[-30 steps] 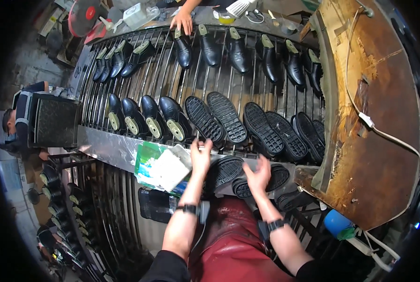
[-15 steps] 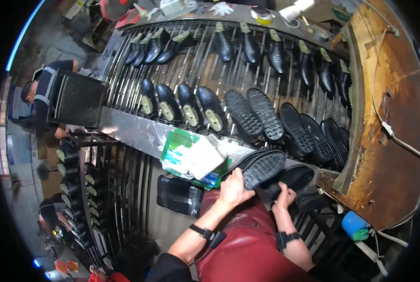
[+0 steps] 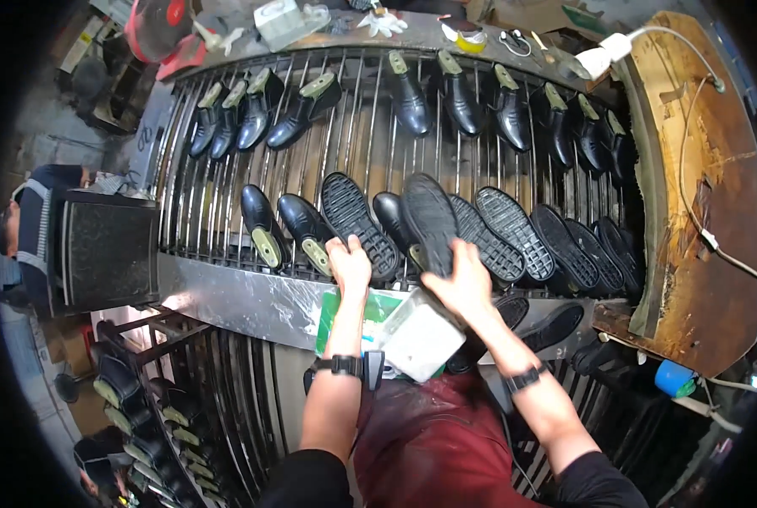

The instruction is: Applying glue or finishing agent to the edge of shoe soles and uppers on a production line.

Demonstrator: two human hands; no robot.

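My left hand (image 3: 350,266) grips the heel end of a black rubber sole (image 3: 350,212), its treaded face up, above the near row of shoes on the rack. My right hand (image 3: 463,284) is closed on the lower end of another black shoe sole (image 3: 430,212), held tilted beside the first. Between them, partly covered, is a black shoe (image 3: 389,212) on its last. Left of my left hand lies a lasted black shoe (image 3: 298,218). Right of my right hand, a treaded sole (image 3: 514,229) rests on the bars among several others.
The rack of metal bars (image 3: 361,152) carries a far row of black lasted shoes (image 3: 412,106). A white block (image 3: 423,339) sits on a green sheet at the near metal ledge (image 3: 234,292). A worn wooden panel (image 3: 717,220) borders the right. At far left, another person (image 3: 44,216) is beside a dark box.
Both hands have moved up from the near ledge to over the rack, each carrying a sole and now wide apart. The view has shifted too.
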